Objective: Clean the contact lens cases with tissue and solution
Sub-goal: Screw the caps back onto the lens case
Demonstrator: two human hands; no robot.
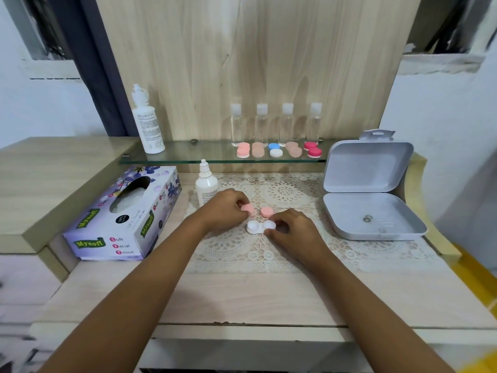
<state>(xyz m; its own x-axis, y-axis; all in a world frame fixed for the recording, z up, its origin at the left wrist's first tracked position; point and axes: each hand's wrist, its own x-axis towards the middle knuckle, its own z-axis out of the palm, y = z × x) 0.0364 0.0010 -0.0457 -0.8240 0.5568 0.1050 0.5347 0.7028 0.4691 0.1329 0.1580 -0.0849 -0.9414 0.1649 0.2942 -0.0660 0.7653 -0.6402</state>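
Lace doily [285,195] covers the wooden tabletop [242,297]. Left hand [226,208] pinches a pink cap [248,209]. Right hand [293,230] pinches one end of the white lens case base [259,227], which rests mid-doily. Second pink cap [267,212] lies just behind the base.

A home dressing table: lace mat [282,254]; tissue box [122,219]; glass shelf [188,157] of bottles [275,123]

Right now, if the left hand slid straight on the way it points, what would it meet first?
Probably the loose pink cap on the lace mat, just beyond the held cap that the left hand pinches; depth is unclear.
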